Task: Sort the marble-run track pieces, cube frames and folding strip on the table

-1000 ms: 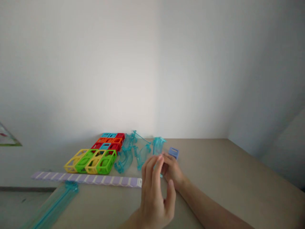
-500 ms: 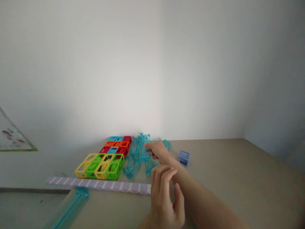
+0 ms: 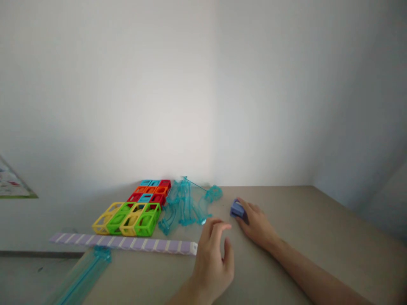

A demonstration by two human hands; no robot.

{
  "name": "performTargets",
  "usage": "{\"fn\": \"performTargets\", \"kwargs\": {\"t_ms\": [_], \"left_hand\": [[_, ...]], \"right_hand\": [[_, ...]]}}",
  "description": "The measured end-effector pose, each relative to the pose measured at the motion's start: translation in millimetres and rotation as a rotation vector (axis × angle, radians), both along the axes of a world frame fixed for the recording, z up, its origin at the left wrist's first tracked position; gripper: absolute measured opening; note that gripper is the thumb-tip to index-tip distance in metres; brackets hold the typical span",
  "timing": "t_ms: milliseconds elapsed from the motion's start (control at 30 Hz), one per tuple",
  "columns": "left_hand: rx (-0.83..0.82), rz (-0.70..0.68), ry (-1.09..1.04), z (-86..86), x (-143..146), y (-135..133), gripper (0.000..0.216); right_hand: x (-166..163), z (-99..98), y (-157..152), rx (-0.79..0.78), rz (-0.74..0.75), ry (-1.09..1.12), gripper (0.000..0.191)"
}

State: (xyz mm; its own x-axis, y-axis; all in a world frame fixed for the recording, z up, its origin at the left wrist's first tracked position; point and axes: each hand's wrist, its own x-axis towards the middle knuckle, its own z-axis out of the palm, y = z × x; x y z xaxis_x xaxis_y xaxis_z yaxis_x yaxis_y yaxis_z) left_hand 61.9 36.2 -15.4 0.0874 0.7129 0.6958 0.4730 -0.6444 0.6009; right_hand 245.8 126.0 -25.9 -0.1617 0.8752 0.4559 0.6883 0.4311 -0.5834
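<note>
On the right part of the table, my right hand grips a blue-purple block frame between thumb and fingers. My left hand is raised nearer to me, its fingers curved and apart with nothing in them. Just left of it ends a long purple bar with white stripes. Translucent teal track pieces lie in a loose group beyond my left hand.
Rows of coloured open cubes, with a green one at the near right corner, stand left of the track pieces. A long translucent teal track reaches off the near left table edge. A pale wall rises behind the table.
My right hand has moved right from the teal track pieces and taken hold of the blue-purple block frame. The teal pieces lie slightly differently. My left hand has shifted slightly.
</note>
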Motion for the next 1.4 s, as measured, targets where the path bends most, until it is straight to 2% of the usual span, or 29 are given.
{"fn": "performTargets", "kwargs": {"t_ms": [100,200,267,333,400,500,567,667,800,900,1033,1200,1400], "left_hand": [[-0.072,-0.007,0.031,-5.9,0.4,3.5,0.040],[-0.157,-0.069,0.038,-10.5,0.7,5.9,0.054],[-0.222,-0.150,-0.016,-12.0,1.7,6.6,0.054],[-0.334,-0.241,-0.150,-12.8,4.0,6.9,0.047],[-0.527,-0.339,-0.359,-13.0,7.7,7.2,0.040],[-0.834,-0.516,-0.727,-12.1,13.0,7.3,0.037],[-0.935,-0.618,-0.938,-10.0,14.2,6.9,0.037],[-0.937,-0.683,-1.094,-4.0,11.9,5.8,0.029],[-0.863,-0.697,-1.108,3.9,7.4,6.4,0.025],[-0.877,-0.704,-1.142,5.6,6.5,8.6,0.018],[-0.919,-0.728,-1.249,4.9,5.3,11.2,0.028],[-1.012,-0.759,-1.271,4.7,2.1,13.4,0.039],[-1.059,-0.768,-1.269,2.2,1.0,14.8,0.019]], "right_hand": [[22.5,-11.8,-20.7,-0.077,0.079,0.029,0.054],[18.8,-7.1,-43.1,-0.194,0.185,0.197,0.054],[9.0,0.5,-55.0,-0.136,0.221,0.224,0.056],[-0.4,7.6,-63.1,-0.017,0.216,0.166,0.065],[-6.9,12.4,-68.2,0.063,0.189,0.119,0.072],[-10.4,15.2,-72.6,0.089,0.187,0.101,0.070],[-10.2,15.5,-73.9,0.093,0.216,0.097,0.068],[-8.4,14.8,-72.6,0.108,0.257,0.093,0.067],[-6.6,13.5,-68.4,0.148,0.297,0.097,0.068],[-6.0,14.7,-68.9,0.183,0.335,0.111,0.067],[-6.2,16.5,-72.3,0.197,0.323,0.121,0.066],[-8.9,9.9,-68.9,0.091,0.303,0.312,0.063],[-10.4,5.0,-62.8,0.010,0.315,0.430,0.052]]}}
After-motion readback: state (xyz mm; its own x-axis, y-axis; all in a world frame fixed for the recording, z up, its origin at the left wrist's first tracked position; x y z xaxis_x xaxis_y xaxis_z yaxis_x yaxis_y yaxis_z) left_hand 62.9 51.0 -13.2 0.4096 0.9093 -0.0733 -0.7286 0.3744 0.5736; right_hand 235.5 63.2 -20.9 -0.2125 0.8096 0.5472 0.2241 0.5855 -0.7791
